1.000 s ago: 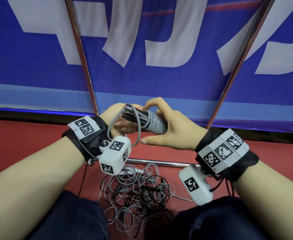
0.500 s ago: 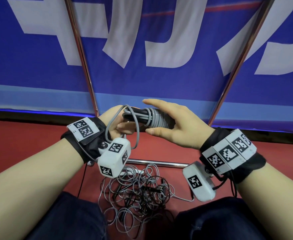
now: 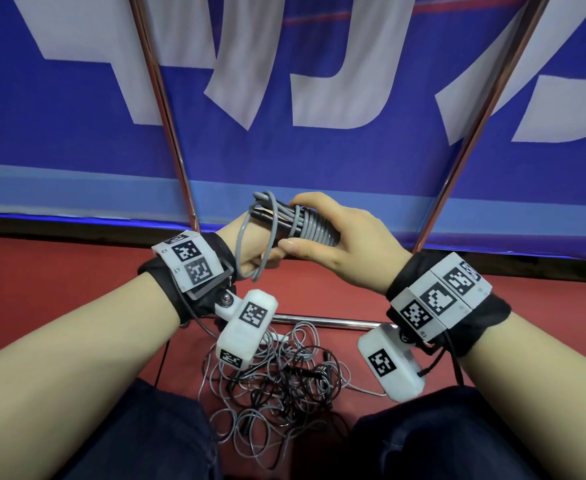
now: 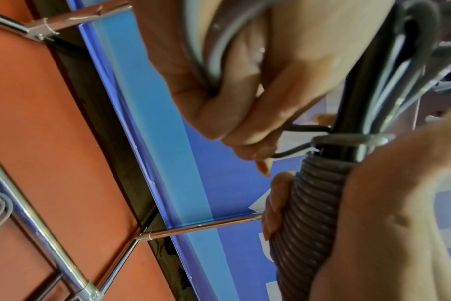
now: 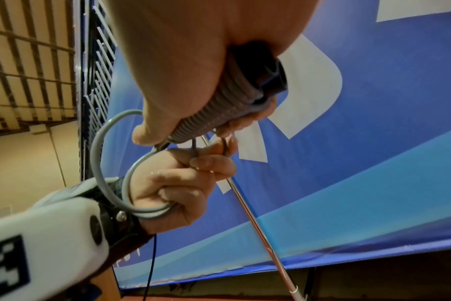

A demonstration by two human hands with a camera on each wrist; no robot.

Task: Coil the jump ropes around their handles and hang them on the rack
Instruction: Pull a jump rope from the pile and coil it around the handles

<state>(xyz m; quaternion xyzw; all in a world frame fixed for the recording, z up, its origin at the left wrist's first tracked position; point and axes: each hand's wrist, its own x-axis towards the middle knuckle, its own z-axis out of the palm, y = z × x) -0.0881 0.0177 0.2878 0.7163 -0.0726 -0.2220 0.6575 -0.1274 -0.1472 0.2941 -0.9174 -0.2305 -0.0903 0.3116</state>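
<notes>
A grey jump rope [image 3: 314, 227] is wound in tight turns round its black handles [image 3: 270, 218], held level in front of the banner. My right hand [image 3: 296, 225] grips the wound part, thumb underneath and fingers over the top. The same coil [image 5: 219, 110] fills its palm in the right wrist view. My left hand [image 3: 250, 252] sits just left of the handles' ends and holds two loose loops of the grey rope [image 3: 241, 237]. In the left wrist view its fingers [image 4: 234, 114] pinch the rope close to the coil [image 4: 314, 203].
A tangled pile of grey and black ropes [image 3: 284, 375] lies on the red floor between my knees. The rack's chrome uprights [image 3: 167, 109] [image 3: 471, 126] rise on either side, with its low crossbar [image 3: 319, 320] behind the pile. A blue banner [image 3: 319, 150] hangs behind.
My right hand opened flat over the coil half a second ago and now grips it again. The bundle has risen slightly. My left hand has dropped lower, still holding the loops.
</notes>
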